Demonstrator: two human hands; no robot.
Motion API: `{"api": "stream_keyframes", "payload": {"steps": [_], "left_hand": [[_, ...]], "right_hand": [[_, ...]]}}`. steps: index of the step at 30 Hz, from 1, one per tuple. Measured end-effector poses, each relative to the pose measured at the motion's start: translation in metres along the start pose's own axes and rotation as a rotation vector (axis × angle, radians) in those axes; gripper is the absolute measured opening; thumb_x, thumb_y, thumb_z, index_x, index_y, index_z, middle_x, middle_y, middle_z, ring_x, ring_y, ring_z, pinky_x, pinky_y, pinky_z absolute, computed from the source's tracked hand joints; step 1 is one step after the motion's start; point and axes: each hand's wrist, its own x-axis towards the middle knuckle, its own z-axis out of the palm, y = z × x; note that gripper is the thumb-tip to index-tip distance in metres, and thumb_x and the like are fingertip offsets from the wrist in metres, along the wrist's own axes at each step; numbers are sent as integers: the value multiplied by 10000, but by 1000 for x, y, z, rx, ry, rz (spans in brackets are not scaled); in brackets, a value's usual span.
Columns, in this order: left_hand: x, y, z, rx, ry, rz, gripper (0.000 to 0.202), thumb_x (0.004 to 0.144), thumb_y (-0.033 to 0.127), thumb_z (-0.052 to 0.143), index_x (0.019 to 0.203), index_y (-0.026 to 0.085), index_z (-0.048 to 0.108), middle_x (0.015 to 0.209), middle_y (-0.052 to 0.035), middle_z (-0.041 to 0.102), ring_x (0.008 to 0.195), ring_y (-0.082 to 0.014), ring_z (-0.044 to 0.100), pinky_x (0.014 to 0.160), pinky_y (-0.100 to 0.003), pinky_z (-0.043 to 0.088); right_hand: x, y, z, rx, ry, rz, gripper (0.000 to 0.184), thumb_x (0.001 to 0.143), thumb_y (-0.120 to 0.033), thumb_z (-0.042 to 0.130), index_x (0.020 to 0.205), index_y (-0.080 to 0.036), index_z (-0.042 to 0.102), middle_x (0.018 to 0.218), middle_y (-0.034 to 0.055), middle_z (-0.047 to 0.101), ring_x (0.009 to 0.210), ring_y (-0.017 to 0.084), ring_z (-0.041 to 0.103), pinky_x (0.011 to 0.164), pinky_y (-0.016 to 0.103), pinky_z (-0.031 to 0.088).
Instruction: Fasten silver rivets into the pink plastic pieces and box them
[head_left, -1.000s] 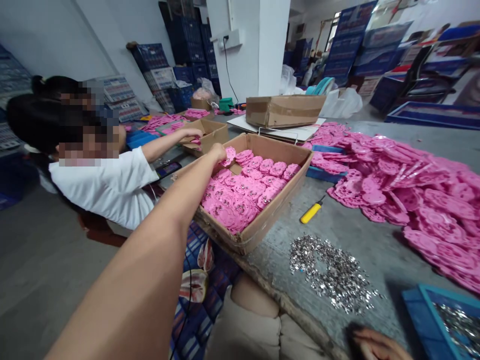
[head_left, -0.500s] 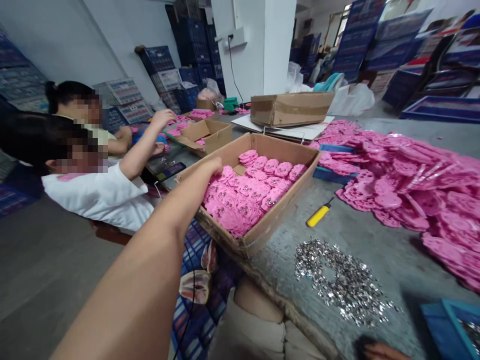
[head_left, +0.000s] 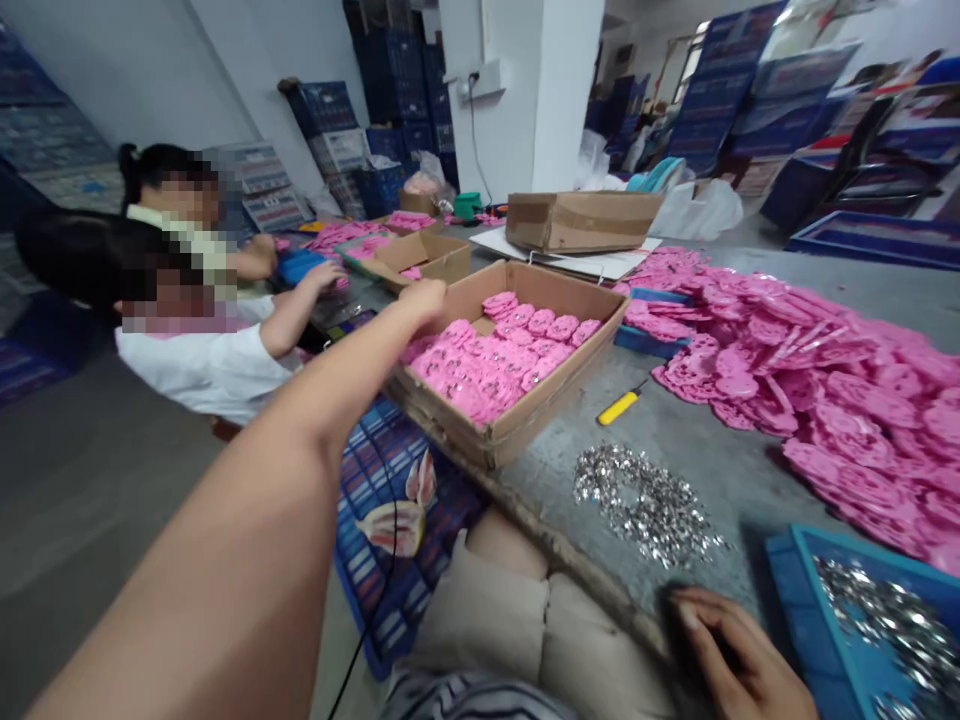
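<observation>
My left arm stretches far out, and my left hand [head_left: 424, 297] is over the left wall of an open cardboard box [head_left: 525, 420] filled with rows of pink plastic pieces [head_left: 487, 365]. I see that hand from behind with its fingers curled down, and what they hold, if anything, is hidden. My right hand [head_left: 739, 650] lies flat on the grey table at its near edge, fingers apart and holding nothing. It lies between a heap of small silver metal parts [head_left: 645, 500] and a blue tray [head_left: 802, 610] with more of them.
A big heap of pink pieces [head_left: 825, 390] covers the table's right side. A yellow-handled tool [head_left: 621, 405] lies beside the box. Two more cardboard boxes [head_left: 581, 220] stand further back. Two seated people [head_left: 195, 350] work at the left. A blue crate [head_left: 390, 560] stands below the table.
My left hand has drawn back from the pink pieces inside the box to its left wall. My right hand has come further into view at the bottom, and the view has tilted down.
</observation>
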Motion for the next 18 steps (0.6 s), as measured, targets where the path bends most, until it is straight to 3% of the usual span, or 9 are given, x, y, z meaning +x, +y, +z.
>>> {"api": "stream_keyframes", "payload": {"steps": [2, 5, 11, 14, 18], "left_hand": [[-16, -12, -5, 22, -49, -65, 349, 899, 306, 573, 1211, 149, 564, 1172, -109, 622, 1069, -249, 613, 896, -420, 515], [-55, -31, -11, 62, -33, -67, 450, 899, 267, 529, 1335, 167, 471, 1298, -120, 567, 1215, -291, 543, 998, -395, 441], [-138, -69, -19, 150, -26, -77, 552, 890, 258, 479, 1425, 211, 353, 1347, -129, 483, 1186, -314, 556, 936, -403, 471], [-161, -87, -21, 169, 0, -121, 549, 894, 267, 457, 1430, 250, 338, 1365, -115, 455, 1199, -293, 544, 931, -382, 471], [-174, -97, -32, 171, 21, -150, 544, 898, 256, 451, 1429, 219, 337, 1391, -123, 442, 1244, -289, 506, 947, -375, 459]], "right_hand": [[3, -4, 0, -7, -10, 35, 408, 869, -522, 499, 703, -210, 702, 758, 54, 740, 695, 203, 708, 618, 285, 580], [6, -1, 2, -48, 1, 1, 397, 871, -523, 490, 747, -204, 691, 808, 81, 721, 781, 235, 684, 719, 364, 560], [17, 11, 14, -275, -42, -291, 405, 897, -483, 424, 976, -174, 674, 1046, 136, 673, 928, 294, 622, 772, 447, 503], [23, 9, 17, -342, -31, -391, 412, 909, -465, 410, 1021, -158, 661, 1077, 141, 662, 923, 293, 617, 750, 432, 501], [26, 3, 19, -422, -16, -470, 429, 911, -460, 406, 1027, -142, 669, 1092, 146, 659, 921, 294, 611, 737, 425, 499]]}}
